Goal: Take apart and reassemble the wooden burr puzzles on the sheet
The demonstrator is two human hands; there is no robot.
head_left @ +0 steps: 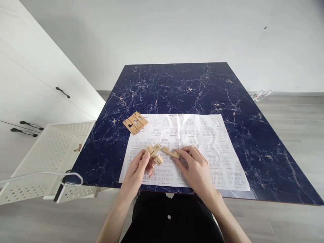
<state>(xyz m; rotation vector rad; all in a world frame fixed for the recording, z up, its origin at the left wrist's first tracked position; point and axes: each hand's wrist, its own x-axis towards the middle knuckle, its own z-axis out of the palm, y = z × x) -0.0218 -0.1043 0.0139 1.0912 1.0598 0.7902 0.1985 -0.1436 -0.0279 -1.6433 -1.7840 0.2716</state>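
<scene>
My left hand [139,168] pinches a cluster of interlocked wooden puzzle pieces [155,151], with number marks on some of the wood. Its thumb presses on the near end of one piece. Close by on the right, my right hand [193,165] has its thumb and fingers closed on the end of a notched wooden puzzle piece [170,152]. A small gap separates that piece from the cluster. Both hands are over a creased white instruction sheet [202,135] printed with rows of small diagrams.
Several flat, numbered wooden pieces [135,123] lie at the sheet's far left corner. The blue marbled table [172,87] carries the sheet near its front edge. A white perforated basket [32,179] stands left, a white cable [45,173] across it. Clear bottles [262,95] are beyond the right edge.
</scene>
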